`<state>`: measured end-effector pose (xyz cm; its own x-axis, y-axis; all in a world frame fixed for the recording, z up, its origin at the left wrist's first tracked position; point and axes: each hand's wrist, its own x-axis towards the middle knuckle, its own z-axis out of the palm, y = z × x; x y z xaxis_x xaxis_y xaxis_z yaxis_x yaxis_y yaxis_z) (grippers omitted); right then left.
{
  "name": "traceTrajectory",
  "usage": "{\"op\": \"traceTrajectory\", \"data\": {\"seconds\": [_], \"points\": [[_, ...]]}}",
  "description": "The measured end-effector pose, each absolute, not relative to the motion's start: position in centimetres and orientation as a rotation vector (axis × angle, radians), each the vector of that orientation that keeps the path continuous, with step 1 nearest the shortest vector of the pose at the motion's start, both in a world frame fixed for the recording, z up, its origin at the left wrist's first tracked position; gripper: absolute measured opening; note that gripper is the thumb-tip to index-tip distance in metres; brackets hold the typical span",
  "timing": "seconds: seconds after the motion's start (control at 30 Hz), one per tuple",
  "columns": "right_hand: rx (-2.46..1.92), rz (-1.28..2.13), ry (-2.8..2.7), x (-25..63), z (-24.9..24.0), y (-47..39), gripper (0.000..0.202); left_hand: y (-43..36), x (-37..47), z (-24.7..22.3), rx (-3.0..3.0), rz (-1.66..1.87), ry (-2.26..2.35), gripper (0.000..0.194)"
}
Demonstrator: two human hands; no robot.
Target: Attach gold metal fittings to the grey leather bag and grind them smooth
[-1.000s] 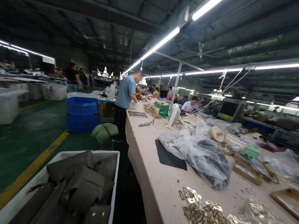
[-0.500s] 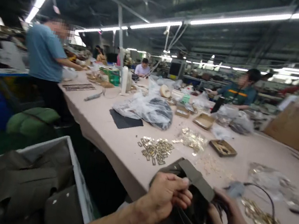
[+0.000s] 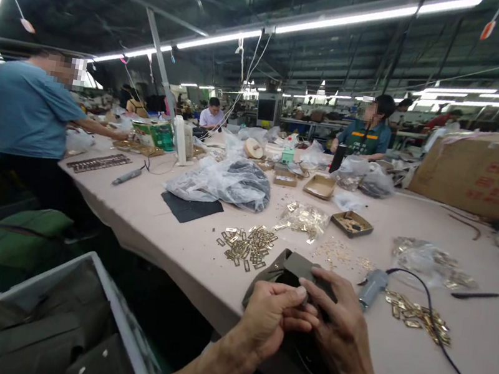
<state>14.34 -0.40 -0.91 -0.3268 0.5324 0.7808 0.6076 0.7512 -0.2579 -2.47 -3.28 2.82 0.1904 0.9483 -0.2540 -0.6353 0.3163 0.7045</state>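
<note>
A dark olive bag-like piece (image 3: 281, 267) lies at the table's near edge, partly hidden by both hands. My left hand (image 3: 270, 320) is closed in a pinch at its opening; whatever sits between thumb and fingers is too small to make out. My right hand (image 3: 337, 318) is curled over the piece's right side, its fingertips meeting those of my left hand. Beyond the piece lies a pile of brass-coloured rectangular rings (image 3: 247, 245). A grey corded tool (image 3: 374, 289) rests just right of my right hand, beside more gold metal parts (image 3: 418, 316).
A white bin (image 3: 111, 298) of dark olive pieces stands at lower left. On the table (image 3: 165, 243) are a plastic-wrapped bundle (image 3: 231, 183), a small tray (image 3: 351, 223), a bag of metal parts (image 3: 305, 220) and a large carton (image 3: 483, 173). Other people work around it.
My right hand has moved left and inward over the olive piece, up to my left hand. The flap that stood up there is now largely covered. The view has shifted right.
</note>
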Motion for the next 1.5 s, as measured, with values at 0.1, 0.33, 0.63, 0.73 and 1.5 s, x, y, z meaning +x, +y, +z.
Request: {"op": "traceTrajectory", "data": {"seconds": [0.1,0.33,0.63,0.73,1.5], "points": [[-0.846,-0.096,-1.966,14.3,-1.0,-0.1,0.031,-3.4,-2.6,3.0,0.426,1.17,0.671,0.03],[-0.861,-0.097,-1.932,14.0,-1.0,-0.3,0.03,-3.3,-1.7,2.8,0.594,1.222,0.793,0.034],[-0.942,-0.084,-1.757,14.2,-0.6,0.1,0.032,-6.0,-3.9,3.5,1.231,0.694,0.893,0.016],[-0.926,0.001,-1.744,14.1,-0.6,0.2,0.032,-6.3,-4.4,4.2,1.278,0.668,0.9,0.027],[-2.16,0.091,-0.967,32.3,-9.6,3.9,0.051,-3.2,-1.5,1.1,1.031,1.102,0.982,0.042]]}}
